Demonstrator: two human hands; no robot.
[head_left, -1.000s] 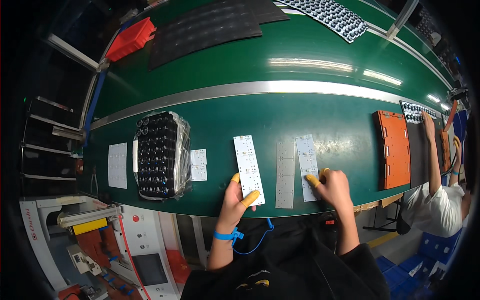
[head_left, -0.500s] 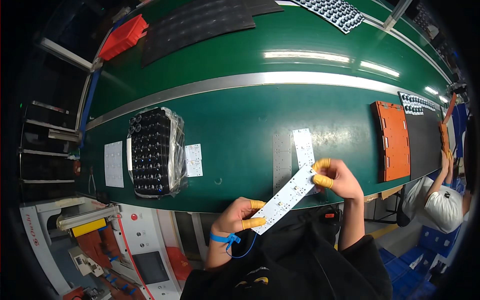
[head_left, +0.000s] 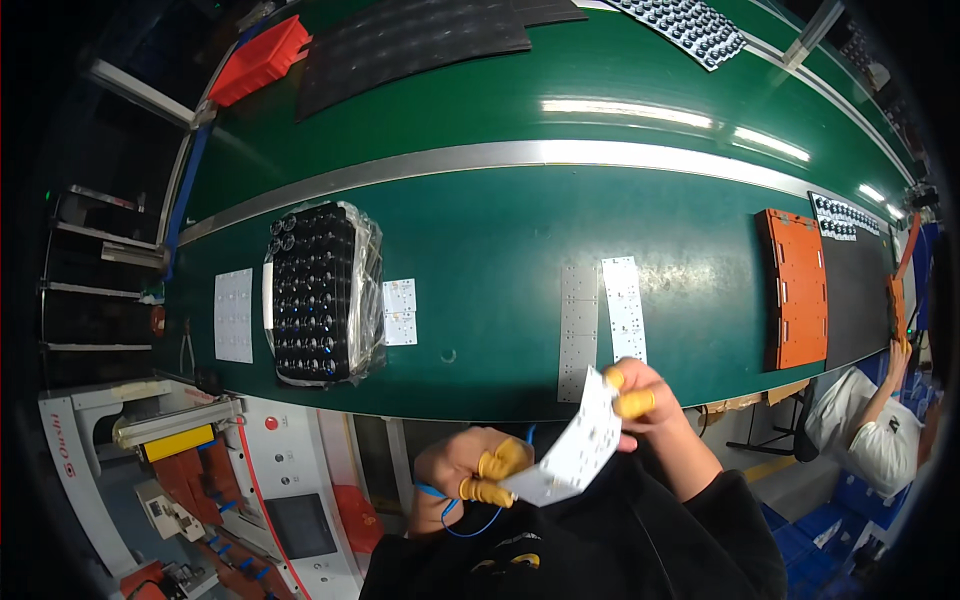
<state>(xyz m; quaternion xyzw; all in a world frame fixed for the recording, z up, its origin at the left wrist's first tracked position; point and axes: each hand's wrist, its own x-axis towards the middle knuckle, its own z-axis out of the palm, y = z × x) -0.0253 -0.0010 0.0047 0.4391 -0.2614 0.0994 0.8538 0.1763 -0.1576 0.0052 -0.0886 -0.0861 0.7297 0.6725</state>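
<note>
Your left hand (head_left: pixel 492 473) and right hand (head_left: pixel 636 395) grip one white board (head_left: pixel 580 450), seemingly unfinished; beyond the right, another strip (head_left: pixel 625 308) lies unheld.

The board (head_left: pixel 572 455) between left hand (head_left: pixel 468 460) and right hand (head_left: pixel 652 398) is smooth, faintly glossy; the finger covers (head_left: pixel 636 404) look rubbery. Beyond the hands, the tabletop (head_left: pixel 485 260) is glossy; left of them, the film (head_left: pixel 371 275) is creased, shiny plastic.

Head camera: left fisheye of a head-worn pair, aimed downward
Green workbench (head_left: pixel 490 255): viewed from above its near side, outlines bowed
Left hand (head_left: pixel 465 460) and right hand (head_left: pixel 648 397): close beneath, lower centre of view
</note>
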